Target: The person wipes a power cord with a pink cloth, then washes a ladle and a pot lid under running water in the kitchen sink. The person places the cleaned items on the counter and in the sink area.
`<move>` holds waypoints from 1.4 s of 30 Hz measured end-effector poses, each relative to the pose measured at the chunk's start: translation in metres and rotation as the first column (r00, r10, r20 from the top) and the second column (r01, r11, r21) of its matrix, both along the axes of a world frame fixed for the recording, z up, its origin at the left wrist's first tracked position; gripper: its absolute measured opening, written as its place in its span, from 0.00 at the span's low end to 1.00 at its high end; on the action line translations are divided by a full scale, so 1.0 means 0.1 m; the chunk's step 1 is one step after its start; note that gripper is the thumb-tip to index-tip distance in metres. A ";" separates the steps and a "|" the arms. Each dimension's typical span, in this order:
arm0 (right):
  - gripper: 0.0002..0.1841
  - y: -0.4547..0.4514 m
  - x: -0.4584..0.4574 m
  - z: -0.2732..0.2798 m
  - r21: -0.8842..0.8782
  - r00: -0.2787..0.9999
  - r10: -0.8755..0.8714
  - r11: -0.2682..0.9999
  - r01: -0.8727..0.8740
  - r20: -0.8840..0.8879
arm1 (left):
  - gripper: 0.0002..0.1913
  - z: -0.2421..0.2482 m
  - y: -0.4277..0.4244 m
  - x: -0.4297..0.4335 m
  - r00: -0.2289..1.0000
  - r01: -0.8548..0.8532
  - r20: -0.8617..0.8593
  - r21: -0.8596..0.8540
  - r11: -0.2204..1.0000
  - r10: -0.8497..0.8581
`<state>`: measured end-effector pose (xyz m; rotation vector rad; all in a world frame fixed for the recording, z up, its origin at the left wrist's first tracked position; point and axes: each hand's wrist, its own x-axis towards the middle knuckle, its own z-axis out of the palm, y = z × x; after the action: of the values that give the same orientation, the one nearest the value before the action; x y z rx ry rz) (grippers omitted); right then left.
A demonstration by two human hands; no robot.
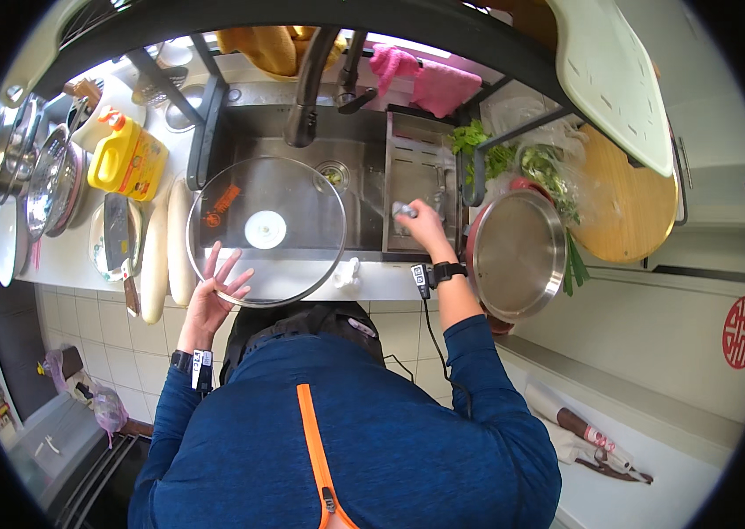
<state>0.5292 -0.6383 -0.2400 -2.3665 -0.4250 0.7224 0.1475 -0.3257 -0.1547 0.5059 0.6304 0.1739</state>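
My left hand (pixel 217 291) grips the near left rim of a round clear glass pot lid (pixel 299 264), its fingers spread beneath the glass. The lid hangs over the front of the stainless steel sink (pixel 362 152), and a white disc (pixel 265 229) marks its centre. No knob shows on that disc. Between the fingers of my right hand (pixel 426 228) is a small silvery-grey object (pixel 404 210), too blurred to name. That hand is above the slotted steel drain tray (pixel 412 142) at the sink's right side.
A steel pan (pixel 521 254) stands right of the sink, near leafy greens (pixel 501 162) and a round wooden board (pixel 633 205). Left are white radishes (pixel 155 264), a cleaver (pixel 117 231) and a yellow jug (pixel 128 159). A black faucet (pixel 306 99) and rack (pixel 412 26) stand overhead.
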 end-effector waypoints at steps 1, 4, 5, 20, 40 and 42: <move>0.20 0.09 0.06 0.04 0.042 0.966 0.011 0.999 -0.023 0.260 | 0.45 -0.01 -0.01 -0.02 1.000 -0.008 0.027 -0.009 1.000 0.008; 0.18 0.36 0.23 0.32 0.254 0.930 -0.012 0.963 -0.088 0.367 | 0.45 -0.09 -0.02 -0.09 0.998 -0.014 -0.059 -0.013 1.000 0.013; 0.18 0.51 0.26 0.44 0.308 0.985 -0.041 0.951 -0.013 0.167 | 0.45 -0.13 -0.03 -0.12 1.000 -0.012 -0.019 -0.048 0.999 0.011; 0.12 4.65 -1.50 1.41 0.814 0.845 0.392 0.575 0.083 -0.363 | 0.50 -0.20 0.00 -0.28 0.999 0.032 0.016 0.018 0.999 -0.032; 0.33 5.84 -1.44 1.70 0.604 0.583 0.422 0.783 0.152 -0.694 | 0.51 -0.47 0.13 -0.64 0.987 0.105 0.121 -0.001 0.995 -0.104; 0.31 5.82 -1.38 1.66 0.593 0.642 0.390 0.795 0.127 -0.660 | 0.51 -0.48 0.17 -0.63 0.984 0.114 0.135 0.017 0.993 -0.116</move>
<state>0.3915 -0.0567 -0.0739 -1.2579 -0.3774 1.3494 0.0844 -0.3088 -0.2022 0.5335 0.4661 0.1010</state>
